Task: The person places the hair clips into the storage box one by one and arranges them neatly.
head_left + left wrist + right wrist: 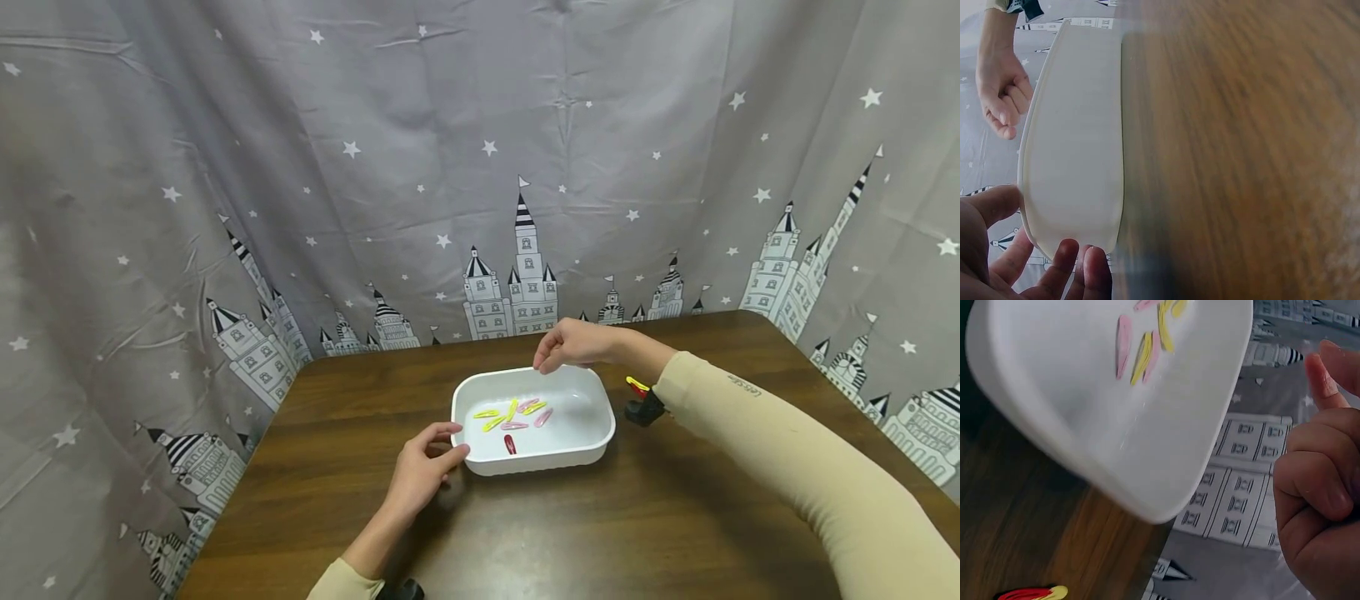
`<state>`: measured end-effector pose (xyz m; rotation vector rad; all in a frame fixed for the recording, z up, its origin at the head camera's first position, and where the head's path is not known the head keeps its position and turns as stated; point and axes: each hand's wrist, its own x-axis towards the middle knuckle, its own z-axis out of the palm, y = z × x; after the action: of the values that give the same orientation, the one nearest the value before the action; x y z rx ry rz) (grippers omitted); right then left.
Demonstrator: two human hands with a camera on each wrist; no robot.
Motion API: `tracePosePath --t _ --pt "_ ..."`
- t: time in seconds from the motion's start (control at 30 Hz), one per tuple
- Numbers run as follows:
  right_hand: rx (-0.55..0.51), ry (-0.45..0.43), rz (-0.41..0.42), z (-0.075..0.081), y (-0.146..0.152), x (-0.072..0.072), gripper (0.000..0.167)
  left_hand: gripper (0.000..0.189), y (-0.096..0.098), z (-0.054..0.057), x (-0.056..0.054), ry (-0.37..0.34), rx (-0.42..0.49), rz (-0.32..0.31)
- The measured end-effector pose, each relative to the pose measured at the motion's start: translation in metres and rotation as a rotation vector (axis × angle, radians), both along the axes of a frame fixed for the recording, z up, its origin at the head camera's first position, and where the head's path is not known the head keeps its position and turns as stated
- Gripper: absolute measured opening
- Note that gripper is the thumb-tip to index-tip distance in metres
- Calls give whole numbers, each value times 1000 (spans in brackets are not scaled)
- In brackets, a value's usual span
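A white rectangular tray [540, 460] stands on the wooden table. Inside lie several yellow and pink snap hair clips [514, 426], plus one dark red hair clip [510, 444] near the front wall. My left hand [427, 467] grips the tray's left end, thumb at the rim and fingers round the outer corner. Above the far rim hovers my right hand [576, 342], its fingers curled and thumb close to the index finger [1322, 378]. Nothing shows between those fingertips.
Right of the tray, by the right wrist, a yellow hair clip [637, 384] and a red hair clip [1022, 594] lie on the table [360, 400]. A grey curtain [420, 167] printed with castles and stars hangs behind the table and at its sides.
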<state>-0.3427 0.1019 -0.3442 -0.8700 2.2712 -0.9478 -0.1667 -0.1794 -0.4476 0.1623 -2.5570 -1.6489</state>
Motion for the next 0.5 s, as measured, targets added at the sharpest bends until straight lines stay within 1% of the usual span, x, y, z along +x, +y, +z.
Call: tracePosePath --t 0.1,0.23,0.37,0.5 --pt "-10 20 -31 1 10 0 14 32 0 1 -1 1 2 0" --pt "-26 16 -85 -1 24 -1 19 34 -1 1 -1 -1 7 -4" --pt "-58 11 -125 -5 40 -2 23 34 -1 1 0 -3 12 -6" --pt "-98 12 -173 -10 57 -3 21 34 0 2 2 -7 19 -15"
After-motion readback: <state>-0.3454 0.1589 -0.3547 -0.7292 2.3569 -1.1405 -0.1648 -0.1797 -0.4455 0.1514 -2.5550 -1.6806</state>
